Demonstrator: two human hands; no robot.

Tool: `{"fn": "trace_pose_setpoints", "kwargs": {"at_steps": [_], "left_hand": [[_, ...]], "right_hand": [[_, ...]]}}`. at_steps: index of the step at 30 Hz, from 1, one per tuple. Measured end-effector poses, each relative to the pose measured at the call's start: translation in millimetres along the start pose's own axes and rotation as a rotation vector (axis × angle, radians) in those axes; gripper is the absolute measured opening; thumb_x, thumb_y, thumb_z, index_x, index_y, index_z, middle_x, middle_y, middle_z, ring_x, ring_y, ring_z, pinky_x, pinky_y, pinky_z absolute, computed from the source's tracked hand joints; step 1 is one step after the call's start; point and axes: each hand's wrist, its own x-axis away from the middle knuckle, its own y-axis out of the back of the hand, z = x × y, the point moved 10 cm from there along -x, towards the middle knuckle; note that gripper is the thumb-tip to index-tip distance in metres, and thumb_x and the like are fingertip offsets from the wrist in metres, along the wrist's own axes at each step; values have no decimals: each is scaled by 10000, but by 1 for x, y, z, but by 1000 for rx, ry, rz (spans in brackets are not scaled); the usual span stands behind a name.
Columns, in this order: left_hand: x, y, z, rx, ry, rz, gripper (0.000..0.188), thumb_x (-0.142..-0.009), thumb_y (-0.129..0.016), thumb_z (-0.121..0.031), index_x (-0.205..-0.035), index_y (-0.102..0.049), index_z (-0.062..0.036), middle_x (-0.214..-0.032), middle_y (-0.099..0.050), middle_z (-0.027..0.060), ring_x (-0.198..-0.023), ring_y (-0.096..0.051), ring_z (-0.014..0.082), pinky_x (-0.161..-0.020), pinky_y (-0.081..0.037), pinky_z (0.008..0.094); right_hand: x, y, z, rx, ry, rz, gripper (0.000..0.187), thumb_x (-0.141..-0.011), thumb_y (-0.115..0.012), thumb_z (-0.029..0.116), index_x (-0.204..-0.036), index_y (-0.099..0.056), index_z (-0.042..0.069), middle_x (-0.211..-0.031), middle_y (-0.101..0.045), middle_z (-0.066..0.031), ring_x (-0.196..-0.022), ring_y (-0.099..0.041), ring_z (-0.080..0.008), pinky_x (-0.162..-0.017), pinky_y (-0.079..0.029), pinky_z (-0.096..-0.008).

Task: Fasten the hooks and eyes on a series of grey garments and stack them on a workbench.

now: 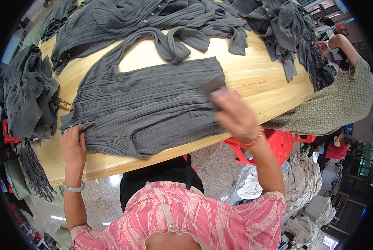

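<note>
A dark grey ribbed knit cardigan (pixel 149 93) lies spread on the wooden table (pixel 274 98), its collar end on the left and its hem on the right. One sleeve stretches away toward the far side. My left hand (pixel 74 143) grips the cardigan's near left corner, fingers on top of the cloth. Over the hem end, my right hand (pixel 236 114) is blurred by motion. Between its closed fingers is a dark grey flat piece (pixel 212 84); whether this is loose or part of the cardigan, I cannot tell.
Grey garments (pixel 111 25) pile along the far side, with more heaps at the left edge (pixel 28 93) and far right (pixel 278 33). An orange-handled tool (pixel 65 104) lies on the left. A red stool (pixel 274 146), pale cloth bundles (pixel 303 179) and another person (pixel 336 100) are on the right.
</note>
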Motion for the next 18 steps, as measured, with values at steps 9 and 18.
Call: {"fn": "trace_pose_setpoints", "kwargs": {"at_steps": [9, 18], "left_hand": [[23, 43, 31, 155, 54, -285, 127, -727, -748, -133, -796, -650, -89, -774, -612, 128, -785, -593, 338, -689, -461, 476], [-55, -28, 26, 248, 238, -144, 404, -816, -702, -232, -1152, -579, -44, -1181, -539, 147, -1171, -493, 318, -927, -408, 456]], "right_hand": [[-33, -58, 27, -358, -119, 71, 215, -751, -592, -70, -908, -653, 65, -1118, -697, -129, -1035, -662, -324, -977, -500, -480], [-65, -125, -212, -162, 296, -742, 402, -900, -595, 194, -1276, -620, 54, -1228, -627, -238, -1044, -638, -389, -914, -511, -456]]}}
